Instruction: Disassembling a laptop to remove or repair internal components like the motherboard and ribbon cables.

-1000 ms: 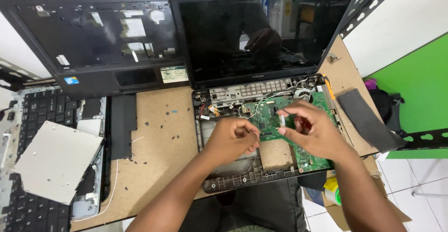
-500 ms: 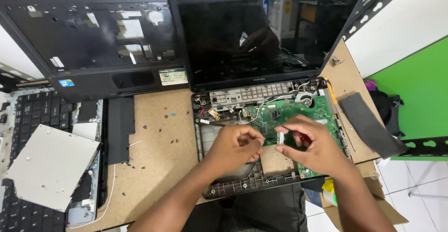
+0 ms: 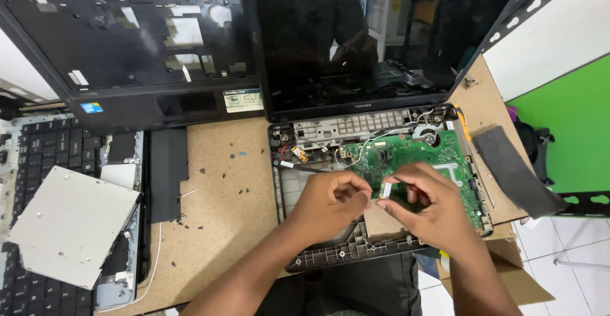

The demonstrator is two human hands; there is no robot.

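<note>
An opened black laptop base (image 3: pixel 330 252) lies on the brown board with its green circuit board (image 3: pixel 438 154) exposed and its dark screen (image 3: pixel 356 43) standing up behind. Both hands hover over the base's front middle. My left hand (image 3: pixel 327 201) pinches its fingertips against a small flat ribbon strip (image 3: pixel 385 190), and my right hand (image 3: pixel 427 207) pinches the same strip from the other side. A thin white wire (image 3: pixel 362 151) runs across the circuit board just behind the hands.
A removed black palm-rest cover (image 3: pixel 127 43) leans at the back left. A grey optical drive (image 3: pixel 70 224) lies on a keyboard (image 3: pixel 38 157) at left, beside a black strip (image 3: pixel 168 173). Small screws (image 3: pixel 219 179) dot the board. A dark pad (image 3: pixel 515 170) lies at right.
Both hands have drawn slightly toward the front edge of the laptop base and closer together, still pinching the small strip between them. The view has shifted a little.
</note>
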